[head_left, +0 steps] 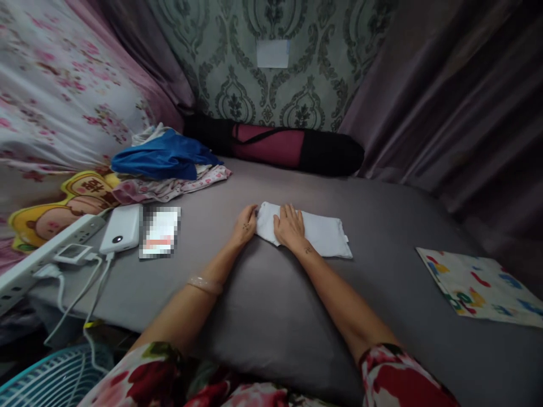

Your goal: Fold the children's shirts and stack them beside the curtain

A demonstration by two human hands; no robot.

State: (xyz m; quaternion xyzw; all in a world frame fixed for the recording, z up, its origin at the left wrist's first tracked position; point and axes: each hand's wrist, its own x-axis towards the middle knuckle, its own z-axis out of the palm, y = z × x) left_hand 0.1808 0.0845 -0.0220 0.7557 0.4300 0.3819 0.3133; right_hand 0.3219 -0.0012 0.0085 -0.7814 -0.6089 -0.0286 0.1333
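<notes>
A folded white cloth garment point(324, 232) lies flat on the grey bed sheet in the middle of the head view. My left hand point(246, 224) grips its left end, the fingers curled around the edge and partly hidden. Pressed on top of the cloth, left of its middle, my right hand point(290, 226) lies flat with fingers stretched out. The cloth's right end is uncovered, its layered edges and a small tag showing.
At the left stand a power strip point(55, 251) with cables, a white power bank point(121, 229) and a blurred-out card or phone point(162, 232). Behind them is a clothes pile with a blue garment point(165, 155). A long black-and-maroon bag point(271, 144) lies at the wall; a patterned folded cloth point(483, 285) lies right.
</notes>
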